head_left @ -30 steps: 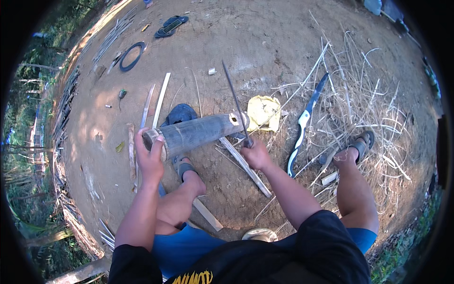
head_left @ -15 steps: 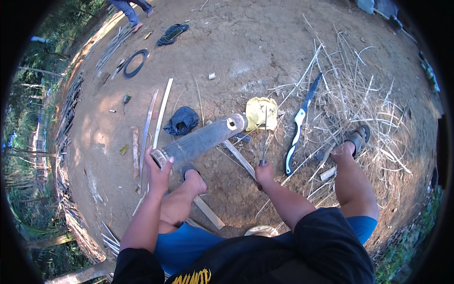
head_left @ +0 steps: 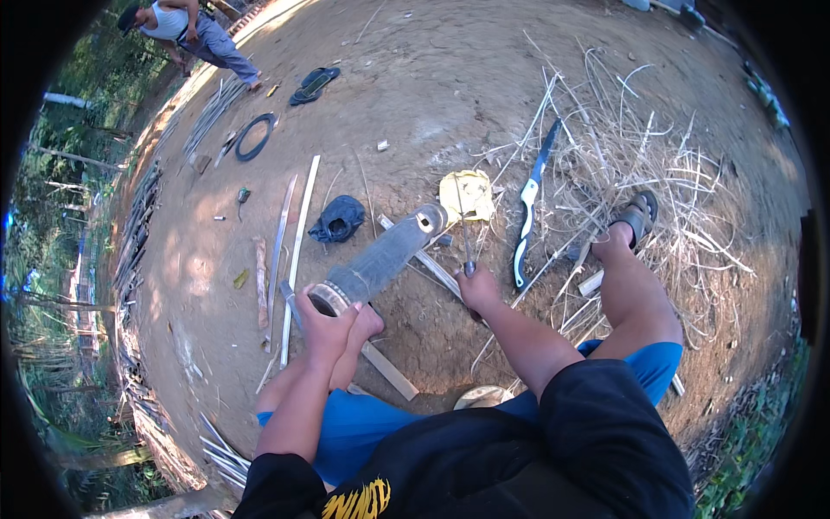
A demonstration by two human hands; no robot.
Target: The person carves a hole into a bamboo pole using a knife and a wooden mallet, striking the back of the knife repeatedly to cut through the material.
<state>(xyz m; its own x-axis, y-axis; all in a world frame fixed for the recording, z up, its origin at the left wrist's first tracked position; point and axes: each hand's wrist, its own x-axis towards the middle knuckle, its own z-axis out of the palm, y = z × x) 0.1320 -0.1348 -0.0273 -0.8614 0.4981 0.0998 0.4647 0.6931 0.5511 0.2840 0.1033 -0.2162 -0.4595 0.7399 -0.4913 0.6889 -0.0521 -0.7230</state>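
Fingers (head_left: 322, 313) of the left hand (head_left: 327, 327) are curled tight over the near rim of a grey bamboo tube (head_left: 380, 258), which lies slanted on the bare dirt ground (head_left: 415, 104) with its far, notched end pointing up and to the right. The near end sits just above the person's left foot (head_left: 367, 322). The right hand (head_left: 478, 290) is closed around the handle of a thin dark blade (head_left: 463, 235), whose tip reaches toward the tube's far end; the blade stands just right of the tube, and whether it touches the bamboo cannot be told.

Under the tube a flat wooden slat (head_left: 430, 265) lies crosswise, and another slat (head_left: 386, 370) lies by the left foot. Just beyond the tube's far end rests a crumpled yellow cloth (head_left: 467, 194). To its right lies a long knife with a blue and white handle (head_left: 529, 208), on the edge of a heap of dry straw-like strips (head_left: 640, 147). The right foot wears a sandal (head_left: 638, 216) in that heap. Left of the tube lie a dark blue cloth (head_left: 337, 218) and several long thin bamboo splits (head_left: 298, 242). Farther off are a black ring (head_left: 255, 137), a pair of dark sandals (head_left: 313, 84), and another person (head_left: 194, 35) bent over at the top left.
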